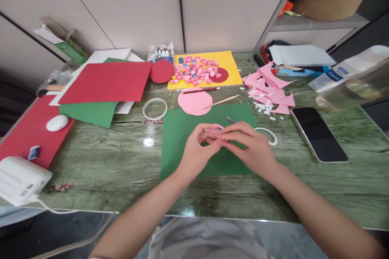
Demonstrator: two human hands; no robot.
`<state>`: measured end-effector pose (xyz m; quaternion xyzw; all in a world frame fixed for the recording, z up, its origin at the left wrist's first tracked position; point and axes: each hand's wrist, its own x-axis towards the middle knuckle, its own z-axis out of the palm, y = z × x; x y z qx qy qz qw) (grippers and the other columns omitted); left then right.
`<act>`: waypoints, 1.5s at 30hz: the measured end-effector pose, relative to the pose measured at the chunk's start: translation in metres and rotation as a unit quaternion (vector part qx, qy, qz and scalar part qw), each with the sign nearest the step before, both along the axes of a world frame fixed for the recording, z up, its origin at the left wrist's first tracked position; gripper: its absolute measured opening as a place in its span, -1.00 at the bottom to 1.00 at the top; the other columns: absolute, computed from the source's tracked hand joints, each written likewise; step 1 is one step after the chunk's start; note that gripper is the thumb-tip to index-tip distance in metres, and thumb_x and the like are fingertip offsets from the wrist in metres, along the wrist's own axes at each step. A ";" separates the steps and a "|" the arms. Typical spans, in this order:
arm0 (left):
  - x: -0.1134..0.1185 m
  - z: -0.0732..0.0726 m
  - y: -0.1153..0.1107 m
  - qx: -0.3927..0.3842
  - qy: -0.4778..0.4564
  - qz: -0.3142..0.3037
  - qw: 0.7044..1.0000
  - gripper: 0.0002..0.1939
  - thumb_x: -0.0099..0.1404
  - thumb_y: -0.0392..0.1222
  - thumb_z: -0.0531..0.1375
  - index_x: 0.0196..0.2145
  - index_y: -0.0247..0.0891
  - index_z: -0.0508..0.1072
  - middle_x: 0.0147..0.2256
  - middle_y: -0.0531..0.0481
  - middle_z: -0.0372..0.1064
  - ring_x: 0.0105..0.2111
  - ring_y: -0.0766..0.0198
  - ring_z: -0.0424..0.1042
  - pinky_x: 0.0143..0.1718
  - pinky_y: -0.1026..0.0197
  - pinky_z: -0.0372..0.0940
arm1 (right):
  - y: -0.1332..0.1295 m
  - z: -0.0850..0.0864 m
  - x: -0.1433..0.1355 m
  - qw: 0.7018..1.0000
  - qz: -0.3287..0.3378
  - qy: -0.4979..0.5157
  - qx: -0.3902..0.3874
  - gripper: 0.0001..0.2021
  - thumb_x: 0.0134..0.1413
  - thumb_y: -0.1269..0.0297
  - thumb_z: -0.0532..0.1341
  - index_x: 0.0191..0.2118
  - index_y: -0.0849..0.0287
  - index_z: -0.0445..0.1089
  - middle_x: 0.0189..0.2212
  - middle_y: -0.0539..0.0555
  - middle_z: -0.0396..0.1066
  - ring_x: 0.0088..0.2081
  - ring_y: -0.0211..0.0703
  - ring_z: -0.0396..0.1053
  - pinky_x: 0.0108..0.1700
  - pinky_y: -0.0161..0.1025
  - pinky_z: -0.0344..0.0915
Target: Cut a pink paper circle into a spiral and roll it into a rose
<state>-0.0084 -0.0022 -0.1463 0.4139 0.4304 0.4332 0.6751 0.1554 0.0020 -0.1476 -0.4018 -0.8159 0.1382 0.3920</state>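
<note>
Above a green paper sheet (179, 158) my two hands meet. The fingers of my left hand (199, 145) are closed on a pink paper piece (215, 131), which looks curled. My right hand (253, 145) pinches the same piece from the other side, and its fingers hide much of it. Under the right hand lie scissors (270, 130); one white handle loop and a bit of blade (231, 119) stick out. Just beyond the green sheet is a pink paper disc (194, 103) with a pencil (200, 90) and a pointed wooden stick (221, 101) on it.
Pink and other coloured paper rolls (197, 68) cover a yellow sheet (232, 62). Pink scraps (273, 89) and a phone (319, 134) lie right. A tape roll (154, 108), red disc (162, 71), red sheets (106, 81) and white charger (24, 180) are left.
</note>
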 end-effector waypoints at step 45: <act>0.005 -0.001 -0.002 -0.014 -0.006 0.012 1.000 -0.73 0.06 -0.24 0.31 -0.28 -0.26 0.36 -0.39 0.01 0.45 -0.33 0.31 0.43 -0.19 0.20 0.27 | 0.000 -0.006 0.000 0.998 -0.032 -0.039 0.041 -0.93 0.08 0.38 0.24 -0.37 0.08 0.34 -0.30 0.05 0.48 -0.23 -0.10 0.38 -0.12 -0.06 0.23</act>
